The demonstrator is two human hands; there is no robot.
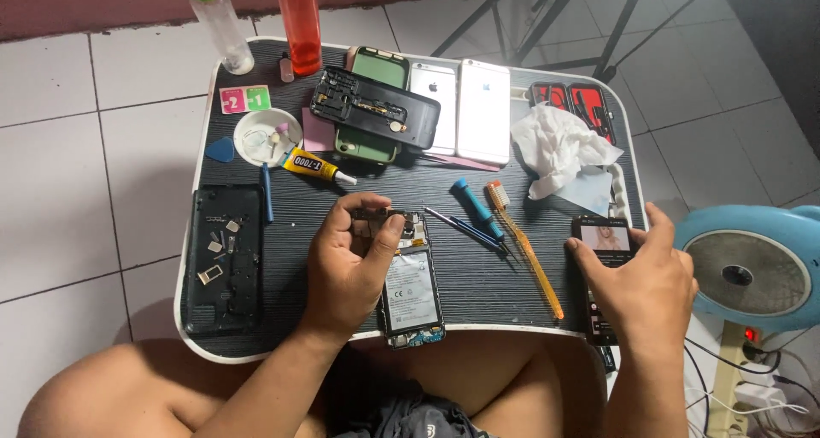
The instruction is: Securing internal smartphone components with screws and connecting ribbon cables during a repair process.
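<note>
An opened phone [412, 294] lies face down near the front edge of the dark lap table [478, 276], its battery and circuit board showing. My left hand [346, 263] rests over its upper end, thumb and fingers pinched on a small dark part [376, 213] at the top of the phone. My right hand [645, 280] lies at the table's right edge on a lit phone [602, 240] whose screen shows a picture, fingers wrapped around it.
A blue screwdriver [477, 207], tweezers [457, 224] and an amber toothbrush [525, 248] lie between the hands. A black back cover [224, 258] holds small metal pieces at left. Glue tube [316, 165], dish [266, 136], several phones [483, 109], crumpled tissue [559, 147], bottles [301, 23] and a fan [752, 267] surround.
</note>
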